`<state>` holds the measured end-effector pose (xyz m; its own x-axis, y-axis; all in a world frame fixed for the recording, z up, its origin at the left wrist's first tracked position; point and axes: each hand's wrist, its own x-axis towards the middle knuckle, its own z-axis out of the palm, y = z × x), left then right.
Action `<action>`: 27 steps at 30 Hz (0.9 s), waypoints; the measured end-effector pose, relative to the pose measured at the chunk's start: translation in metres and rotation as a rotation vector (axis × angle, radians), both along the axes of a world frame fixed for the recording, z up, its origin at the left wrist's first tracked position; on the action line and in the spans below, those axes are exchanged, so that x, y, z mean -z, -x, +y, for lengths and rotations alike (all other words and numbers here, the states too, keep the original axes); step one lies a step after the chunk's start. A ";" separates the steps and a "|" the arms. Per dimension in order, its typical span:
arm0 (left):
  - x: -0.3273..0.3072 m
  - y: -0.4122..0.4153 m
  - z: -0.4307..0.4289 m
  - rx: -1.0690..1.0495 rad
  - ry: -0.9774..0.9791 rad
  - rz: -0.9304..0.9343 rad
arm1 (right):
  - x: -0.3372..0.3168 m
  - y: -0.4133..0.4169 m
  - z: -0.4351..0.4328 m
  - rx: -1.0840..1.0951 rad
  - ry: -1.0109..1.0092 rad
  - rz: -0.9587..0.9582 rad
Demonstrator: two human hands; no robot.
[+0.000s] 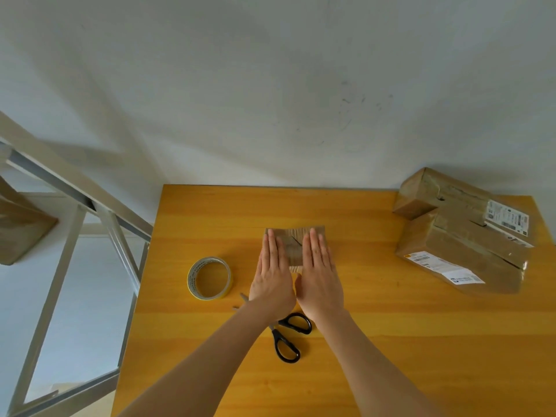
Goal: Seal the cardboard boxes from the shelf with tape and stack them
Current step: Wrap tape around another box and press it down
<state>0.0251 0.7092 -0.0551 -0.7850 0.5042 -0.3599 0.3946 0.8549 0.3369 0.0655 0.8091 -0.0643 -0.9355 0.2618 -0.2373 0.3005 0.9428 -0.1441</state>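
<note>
A small cardboard box [294, 246] lies in the middle of the yellow table [376, 320]. My left hand [272, 275] and my right hand [320, 275] lie flat side by side on its top, fingers straight and pointing away from me. They hide most of the lid. A roll of tape [209, 277] rests on the table just left of my left hand. Black-handled scissors [288, 337] lie under my wrists, with their blades partly hidden by my left forearm.
Two taped cardboard boxes with shipping labels [463, 233] sit stacked at the table's far right corner. A metal shelf frame [90, 230] stands left of the table, with another cardboard box [18, 227] on it at the frame's left edge. A white wall rises behind.
</note>
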 end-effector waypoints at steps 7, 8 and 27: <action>-0.001 0.002 -0.002 -0.220 -0.477 -0.253 | -0.004 -0.001 -0.003 0.262 0.313 0.175; -0.002 0.003 -0.003 -0.253 -0.513 -0.291 | -0.004 -0.002 -0.003 0.280 0.332 0.183; 0.024 0.016 -0.148 -0.162 -0.145 0.156 | -0.015 -0.007 -0.084 -0.193 0.326 0.383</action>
